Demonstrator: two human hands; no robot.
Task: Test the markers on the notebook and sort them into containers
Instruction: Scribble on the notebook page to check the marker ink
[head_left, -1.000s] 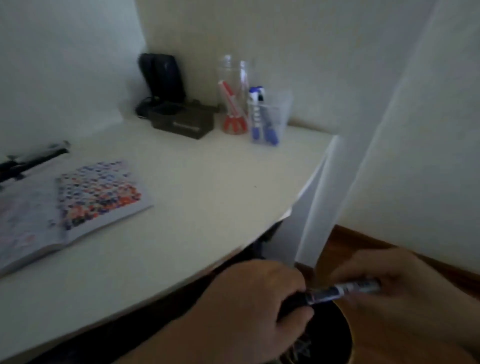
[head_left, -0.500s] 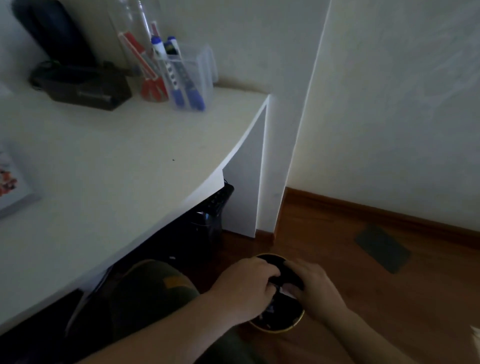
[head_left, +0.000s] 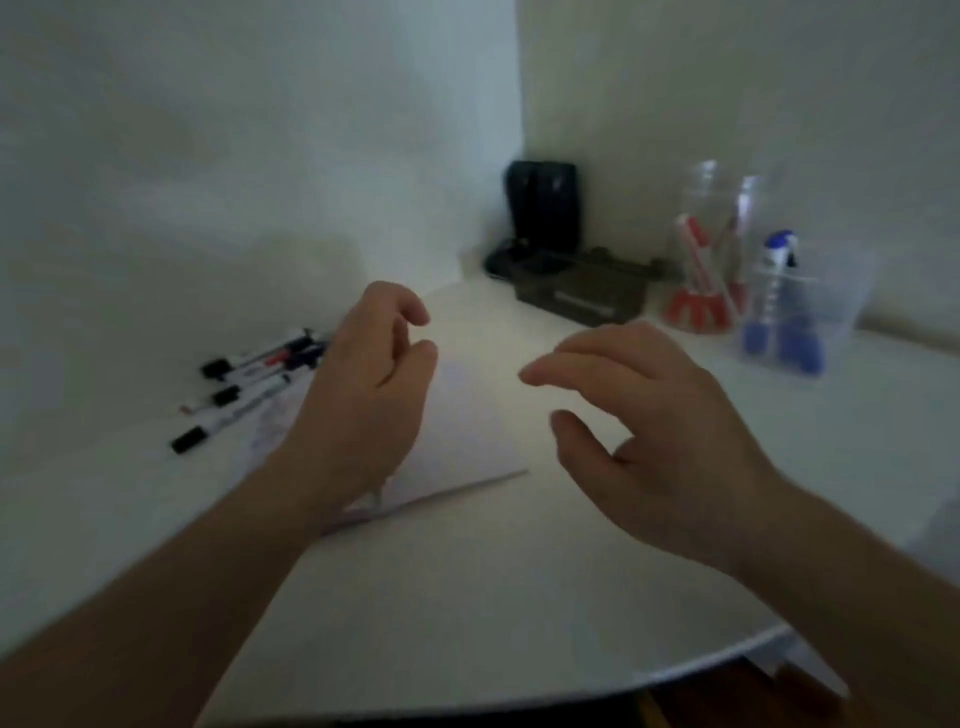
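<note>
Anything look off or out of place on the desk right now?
Nothing stands out. Loose markers lie in a scattered pile left of the notebook, untested by the look of it. Red markers stand in the clear jar, blue ones in the clear box. Both hands hover empty.

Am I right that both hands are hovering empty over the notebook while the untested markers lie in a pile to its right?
Not quite: the head view shows the markers piled to the left of the notebook, not its right. The left hand and right hand do hover empty.
</note>
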